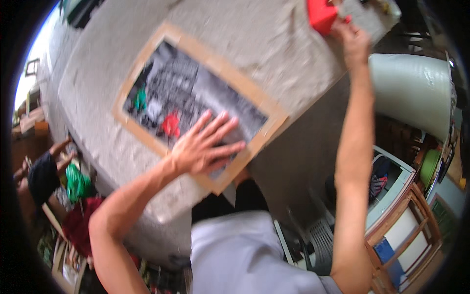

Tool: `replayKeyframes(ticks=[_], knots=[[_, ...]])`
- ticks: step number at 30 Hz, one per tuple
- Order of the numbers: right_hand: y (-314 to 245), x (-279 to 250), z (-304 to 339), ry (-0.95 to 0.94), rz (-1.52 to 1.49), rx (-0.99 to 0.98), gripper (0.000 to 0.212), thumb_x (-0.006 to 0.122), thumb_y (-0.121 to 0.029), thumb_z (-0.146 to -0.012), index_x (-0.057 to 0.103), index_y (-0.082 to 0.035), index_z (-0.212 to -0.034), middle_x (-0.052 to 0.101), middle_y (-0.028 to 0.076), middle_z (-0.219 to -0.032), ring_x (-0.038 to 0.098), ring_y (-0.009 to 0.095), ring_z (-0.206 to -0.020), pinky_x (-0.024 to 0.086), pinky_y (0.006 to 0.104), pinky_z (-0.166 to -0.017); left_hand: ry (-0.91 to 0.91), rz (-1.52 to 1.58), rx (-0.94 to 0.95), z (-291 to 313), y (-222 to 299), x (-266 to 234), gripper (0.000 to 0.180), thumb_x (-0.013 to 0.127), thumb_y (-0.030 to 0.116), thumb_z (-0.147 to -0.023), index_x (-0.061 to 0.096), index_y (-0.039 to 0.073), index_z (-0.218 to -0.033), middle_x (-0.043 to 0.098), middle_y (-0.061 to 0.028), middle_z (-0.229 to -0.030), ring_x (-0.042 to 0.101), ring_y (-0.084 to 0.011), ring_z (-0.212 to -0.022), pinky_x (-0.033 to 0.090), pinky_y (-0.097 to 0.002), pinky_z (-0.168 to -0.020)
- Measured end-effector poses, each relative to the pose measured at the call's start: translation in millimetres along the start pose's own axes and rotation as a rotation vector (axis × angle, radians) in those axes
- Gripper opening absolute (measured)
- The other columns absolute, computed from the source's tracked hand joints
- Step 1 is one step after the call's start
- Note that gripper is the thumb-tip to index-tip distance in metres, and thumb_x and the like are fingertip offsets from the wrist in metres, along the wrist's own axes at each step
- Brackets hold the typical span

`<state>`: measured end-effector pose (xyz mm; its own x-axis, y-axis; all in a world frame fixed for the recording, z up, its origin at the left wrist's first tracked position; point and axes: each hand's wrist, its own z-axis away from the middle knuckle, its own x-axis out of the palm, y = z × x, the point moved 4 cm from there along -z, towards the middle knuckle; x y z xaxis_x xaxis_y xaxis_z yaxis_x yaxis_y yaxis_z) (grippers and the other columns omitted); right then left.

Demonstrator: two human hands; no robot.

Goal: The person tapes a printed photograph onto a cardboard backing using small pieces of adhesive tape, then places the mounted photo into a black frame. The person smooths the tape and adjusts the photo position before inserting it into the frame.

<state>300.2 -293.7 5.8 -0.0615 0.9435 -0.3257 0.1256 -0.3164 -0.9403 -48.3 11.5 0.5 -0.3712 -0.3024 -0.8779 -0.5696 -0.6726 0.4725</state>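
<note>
Left of the framed picture [196,90], down toward the rim of the view, lie a green plastic bag [77,182] and a dark red cloth [81,220]; the clutter about them is dim and cut off by the round edge of the view, so its separate pieces are hard to make out. The framed picture itself lies flat on a pale, rough-topped table [274,49], with its lower corner at the table's near edge. Its long axis slants from upper left to lower right, and its border is light brown. The image inside is mostly black and grey, with a green, a whitish and a red patch toward its left end; blur hides the finer detail, and I cannot tell which edge is its top.

The left hand [208,144] rests on the picture's lower right part, released and flat with fingers spread, covering some of the image and the near border. Below the picture is the wearer's pale shirt [237,245].

Up and to the right of the picture, the right hand [353,36] has its fingers bent beside a red object [321,15], which the upper edge cuts off; blur leaves it unclear whether they grip anything. Farther right of the picture stands a plastic-wrapped roll [411,88], with a wooden frame [393,214] below it.
</note>
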Motion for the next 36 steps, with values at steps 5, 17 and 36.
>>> replayKeyframes(ticks=[5, 17, 36], knots=[[-51.1, -57.6, 58.6, 0.099, 0.579, -0.165, 0.035, 0.072, -0.035, -0.09, 0.075, -0.001, -0.098, 0.073, 0.004, -0.083, 0.066, 0.011, -0.078, 0.051, 0.0268, -0.077, 0.095, -0.05, 0.062, -6.4, -6.6, 4.4, 0.062, 0.056, 0.049, -0.093, 0.036, 0.041, -0.151, 0.023, -0.0111, -0.163, 0.022, -0.0333, -0.15, 0.015, -0.054, -0.122], [-131.5, 171.5, 402.6, -0.528, 0.318, 0.509, 0.022, 0.068, -0.017, -0.093, 0.059, 0.0, -0.082, 0.063, 0.018, -0.069, 0.063, 0.032, -0.058, 0.047, 0.0398, -0.055, 0.148, 0.033, 0.145, -3.6, -8.8, 20.1, 0.052, 0.035, 0.039, -0.103, 0.034, 0.029, -0.153, 0.016, -0.0213, -0.163, 0.02, -0.0374, -0.15, 0.01, -0.0563, -0.122], [-138.7, 198.2, 380.2, -0.647, 0.525, 0.57, 0.024, 0.065, -0.015, -0.093, 0.061, 0.008, -0.085, 0.049, 0.009, -0.053, 0.038, 0.011, -0.049, 0.036, 0.0311, -0.049, 0.333, -0.004, 0.183, -1.2, -9.7, 29.3, 0.054, 0.034, 0.038, -0.1, 0.04, 0.021, -0.151, 0.024, -0.0237, -0.16, 0.027, -0.038, -0.147, 0.013, -0.0563, -0.122]])
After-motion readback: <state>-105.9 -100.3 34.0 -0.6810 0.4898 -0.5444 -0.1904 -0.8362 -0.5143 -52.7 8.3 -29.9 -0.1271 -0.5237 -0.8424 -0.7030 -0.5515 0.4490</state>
